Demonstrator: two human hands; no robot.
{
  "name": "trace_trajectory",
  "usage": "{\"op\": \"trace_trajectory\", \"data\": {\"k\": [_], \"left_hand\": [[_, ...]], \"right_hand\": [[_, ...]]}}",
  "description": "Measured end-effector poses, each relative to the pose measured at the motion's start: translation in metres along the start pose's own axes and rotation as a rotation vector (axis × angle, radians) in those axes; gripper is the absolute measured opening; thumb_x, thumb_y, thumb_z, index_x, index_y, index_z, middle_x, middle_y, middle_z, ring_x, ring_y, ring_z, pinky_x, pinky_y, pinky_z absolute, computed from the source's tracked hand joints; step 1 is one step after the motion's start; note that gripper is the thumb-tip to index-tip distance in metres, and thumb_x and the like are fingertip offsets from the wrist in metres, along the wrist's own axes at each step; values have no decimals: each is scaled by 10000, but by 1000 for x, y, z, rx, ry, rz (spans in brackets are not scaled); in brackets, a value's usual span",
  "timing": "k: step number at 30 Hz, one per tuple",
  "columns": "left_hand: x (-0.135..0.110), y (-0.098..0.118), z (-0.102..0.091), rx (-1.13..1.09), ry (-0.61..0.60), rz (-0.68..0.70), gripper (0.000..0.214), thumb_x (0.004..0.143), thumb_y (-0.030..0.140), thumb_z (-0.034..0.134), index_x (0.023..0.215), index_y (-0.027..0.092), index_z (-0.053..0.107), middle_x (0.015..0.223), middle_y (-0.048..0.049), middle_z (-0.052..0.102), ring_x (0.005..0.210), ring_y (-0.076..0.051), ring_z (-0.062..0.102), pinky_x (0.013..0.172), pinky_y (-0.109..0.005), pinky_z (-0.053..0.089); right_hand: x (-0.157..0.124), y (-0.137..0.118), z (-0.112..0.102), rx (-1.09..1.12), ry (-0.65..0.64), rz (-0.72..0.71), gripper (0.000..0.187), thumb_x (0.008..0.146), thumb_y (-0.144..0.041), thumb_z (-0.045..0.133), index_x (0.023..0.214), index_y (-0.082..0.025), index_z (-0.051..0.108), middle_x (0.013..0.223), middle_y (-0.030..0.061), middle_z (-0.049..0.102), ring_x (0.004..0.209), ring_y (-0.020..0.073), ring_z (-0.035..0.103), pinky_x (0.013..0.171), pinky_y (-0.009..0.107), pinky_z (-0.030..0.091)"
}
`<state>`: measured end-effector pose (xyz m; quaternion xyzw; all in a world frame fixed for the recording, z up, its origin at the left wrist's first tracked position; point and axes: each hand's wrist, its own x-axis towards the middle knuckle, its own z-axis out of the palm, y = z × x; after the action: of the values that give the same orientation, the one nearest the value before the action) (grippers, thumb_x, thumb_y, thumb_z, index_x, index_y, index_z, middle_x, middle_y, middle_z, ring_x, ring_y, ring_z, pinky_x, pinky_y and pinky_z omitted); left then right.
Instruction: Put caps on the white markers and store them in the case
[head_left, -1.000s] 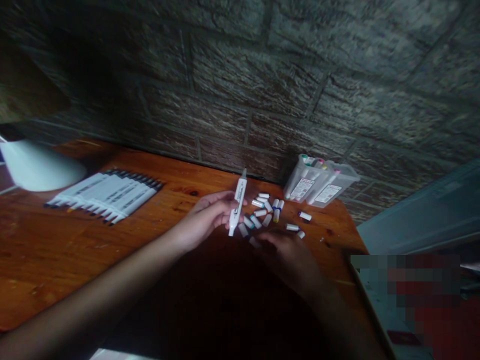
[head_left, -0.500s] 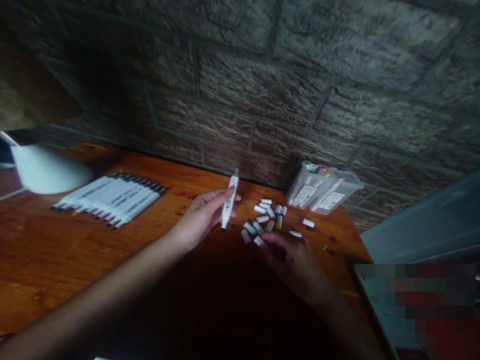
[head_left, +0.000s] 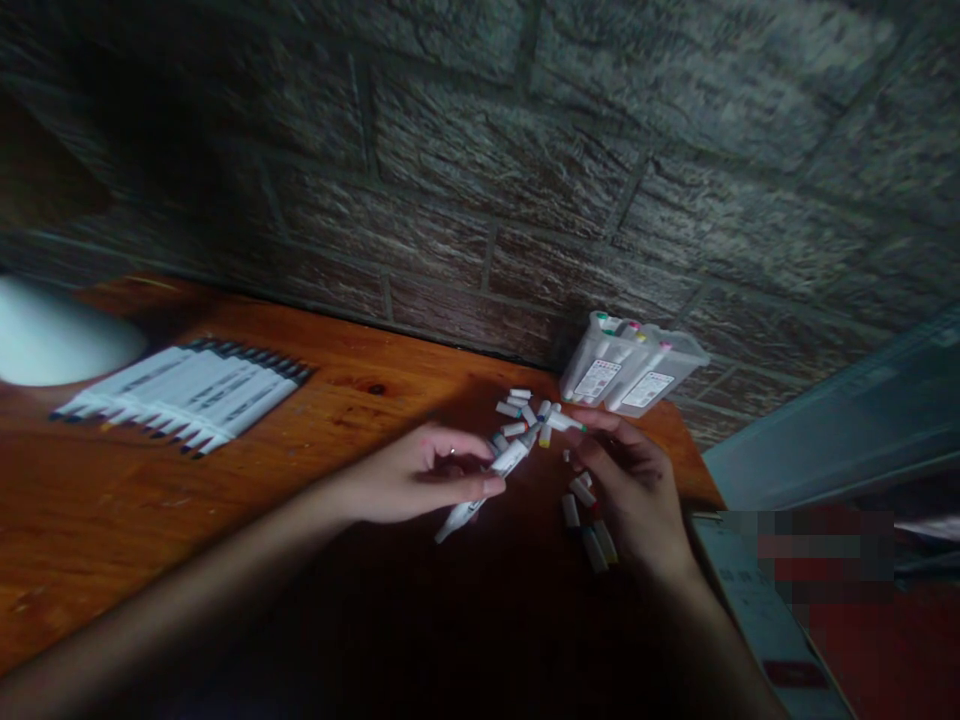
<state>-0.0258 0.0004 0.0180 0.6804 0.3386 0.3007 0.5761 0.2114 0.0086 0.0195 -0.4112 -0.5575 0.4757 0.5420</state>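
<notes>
My left hand (head_left: 431,475) is closed round a white marker (head_left: 513,457) with both ends bare. The marker tilts, its upper tip towards a white cap (head_left: 564,422) with a green end. My right hand (head_left: 630,480) pinches that cap between thumb and fingers. Several loose white caps (head_left: 520,394) with coloured bands lie on the table behind the marker. Below my right hand rests another group of caps (head_left: 571,511), partly in shadow.
Several uncapped white markers (head_left: 187,385) lie side by side in a row at the left. A clear plastic case (head_left: 675,345) with a few markers stands by the brick wall (head_left: 450,200). A white lamp base (head_left: 60,335) is at the far left of the wooden table (head_left: 300,450).
My right hand has lifted a cap with a green end. My left hand has tilted the marker and brought it right, towards that cap. Some caps now lie further right, and the view has shifted slightly.
</notes>
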Motion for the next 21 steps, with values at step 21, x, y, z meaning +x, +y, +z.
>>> {"op": "trace_trajectory", "data": {"k": [21], "left_hand": [[0, 6, 1, 248, -68, 97, 280, 896, 376, 620, 864, 115, 716, 742, -30, 662, 686, -127, 587, 628, -205, 463]], "right_hand": [[3, 3, -3, 88, -31, 30, 158, 849, -302, 729, 1003, -306, 765, 870, -21, 699, 676, 91, 571, 629, 230, 483]]}}
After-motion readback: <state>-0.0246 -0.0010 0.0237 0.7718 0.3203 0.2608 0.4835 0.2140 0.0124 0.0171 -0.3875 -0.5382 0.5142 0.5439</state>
